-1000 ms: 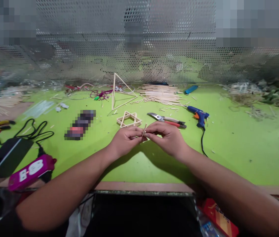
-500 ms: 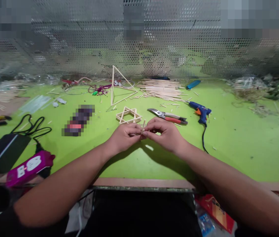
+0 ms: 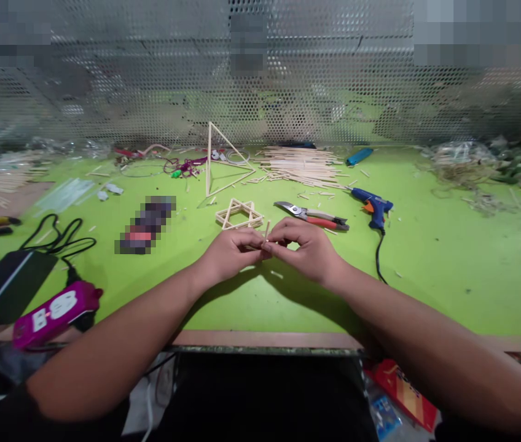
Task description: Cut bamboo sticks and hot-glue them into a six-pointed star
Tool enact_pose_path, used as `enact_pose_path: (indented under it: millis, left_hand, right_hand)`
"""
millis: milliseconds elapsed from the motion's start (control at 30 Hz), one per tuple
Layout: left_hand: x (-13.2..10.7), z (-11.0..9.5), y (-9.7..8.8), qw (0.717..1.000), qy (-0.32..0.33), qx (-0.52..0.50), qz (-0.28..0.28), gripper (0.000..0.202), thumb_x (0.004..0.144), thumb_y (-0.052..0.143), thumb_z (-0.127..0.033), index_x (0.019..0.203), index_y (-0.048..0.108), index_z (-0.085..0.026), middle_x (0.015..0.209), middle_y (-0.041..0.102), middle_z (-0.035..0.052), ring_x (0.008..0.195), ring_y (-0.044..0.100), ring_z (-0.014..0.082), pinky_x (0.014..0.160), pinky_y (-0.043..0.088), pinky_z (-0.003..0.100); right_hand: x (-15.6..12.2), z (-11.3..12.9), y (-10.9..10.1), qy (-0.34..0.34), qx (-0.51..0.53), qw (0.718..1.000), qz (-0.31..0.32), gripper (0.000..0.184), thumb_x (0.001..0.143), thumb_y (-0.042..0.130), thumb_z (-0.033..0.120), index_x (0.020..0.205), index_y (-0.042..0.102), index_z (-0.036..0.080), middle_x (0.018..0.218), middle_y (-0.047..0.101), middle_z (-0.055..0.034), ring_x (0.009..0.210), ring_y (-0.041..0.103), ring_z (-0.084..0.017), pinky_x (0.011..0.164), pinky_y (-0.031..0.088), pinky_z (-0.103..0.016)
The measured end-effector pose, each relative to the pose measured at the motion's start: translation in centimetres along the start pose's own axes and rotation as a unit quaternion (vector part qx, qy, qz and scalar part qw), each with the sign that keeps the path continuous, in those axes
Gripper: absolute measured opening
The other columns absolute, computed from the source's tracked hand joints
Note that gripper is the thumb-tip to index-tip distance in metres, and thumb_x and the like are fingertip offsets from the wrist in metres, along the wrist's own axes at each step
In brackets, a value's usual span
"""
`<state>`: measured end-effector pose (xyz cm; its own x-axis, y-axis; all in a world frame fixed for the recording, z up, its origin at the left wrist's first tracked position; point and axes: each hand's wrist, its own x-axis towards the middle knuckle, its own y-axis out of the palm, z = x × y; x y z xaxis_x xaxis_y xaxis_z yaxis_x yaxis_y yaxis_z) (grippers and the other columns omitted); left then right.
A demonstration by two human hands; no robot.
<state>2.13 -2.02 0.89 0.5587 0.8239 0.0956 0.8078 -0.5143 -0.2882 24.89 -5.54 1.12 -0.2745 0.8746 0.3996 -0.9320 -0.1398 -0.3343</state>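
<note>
My left hand (image 3: 231, 253) and my right hand (image 3: 305, 247) meet fingertip to fingertip over the green table (image 3: 449, 270), both pinched round a short thin wooden stick (image 3: 266, 231) that pokes up between them. Just behind the hands lies a flat star-shaped frame of sticks (image 3: 239, 215). Farther back stands a stick pyramid (image 3: 223, 161), and a pile of loose sticks (image 3: 304, 166) lies to its right. A small stick offcut (image 3: 276, 274) lies on the table under the hands.
Red-handled cutters (image 3: 313, 216) and a blue glue gun (image 3: 372, 207) with its cord lie right of the star. A black adapter (image 3: 5, 287), cables and a pink power strip (image 3: 55, 312) sit at the left edge. A perforated metal screen (image 3: 260, 92) closes off the back.
The hands stay pinched on the stick with only slight finger shifts. The view has moved a little. A small offcut now lies on the table under the hands.
</note>
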Motion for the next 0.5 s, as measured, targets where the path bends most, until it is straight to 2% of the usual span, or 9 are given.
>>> enact_pose_path:
  millis: [100, 200, 367, 500]
  left_hand:
    - [-0.2, 0.1, -0.5, 0.996, -0.055, -0.071, -0.012, 0.043, 0.075, 0.104, -0.053, 0.099, 0.091, -0.019, 0.101, 0.087, 0.0099, 0.091, 0.081, 0.0245, 0.086, 0.07, 0.041]
    - [-0.5, 0.3, -0.7, 0.992, -0.083, -0.091, -0.024, 0.045, 0.076, 0.104, -0.053, 0.103, 0.092, -0.019, 0.105, 0.089, 0.0121, 0.093, 0.083, 0.0259, 0.093, 0.071, 0.046]
    - [-0.4, 0.8, -0.2, 0.993, -0.087, -0.069, -0.026, 0.043, 0.074, 0.105, -0.056, 0.095, 0.092, -0.02, 0.096, 0.089, 0.0109, 0.085, 0.082, 0.0246, 0.084, 0.069, 0.042]
    - [-0.2, 1.2, -0.1, 0.994, -0.075, -0.074, -0.031, 0.045, 0.071, 0.105, -0.058, 0.089, 0.091, -0.019, 0.093, 0.088, 0.0096, 0.083, 0.081, 0.0239, 0.082, 0.069, 0.04]
  right_hand:
    - [0.0, 0.0, 0.0, 0.014, -0.009, 1.0, -0.004, 0.018, 0.1, 0.084, 0.044, 0.098, 0.091, 0.028, 0.096, 0.082, -0.0075, 0.085, 0.074, -0.022, 0.074, 0.061, -0.038]
    - [0.1, 0.0, -0.1, 0.018, -0.007, 1.0, -0.003, 0.022, 0.1, 0.084, 0.048, 0.096, 0.092, 0.028, 0.094, 0.081, -0.0073, 0.085, 0.073, -0.022, 0.074, 0.061, -0.038]
    - [0.1, 0.0, -0.2, 0.02, 0.009, 1.0, 0.008, 0.024, 0.101, 0.084, 0.051, 0.095, 0.093, 0.03, 0.098, 0.081, -0.0078, 0.089, 0.074, -0.023, 0.078, 0.062, -0.041]
    - [0.0, -0.3, -0.2, 0.021, 0.013, 1.0, 0.004, 0.019, 0.101, 0.084, 0.048, 0.098, 0.093, 0.031, 0.099, 0.081, -0.0071, 0.091, 0.074, -0.023, 0.083, 0.063, -0.043]
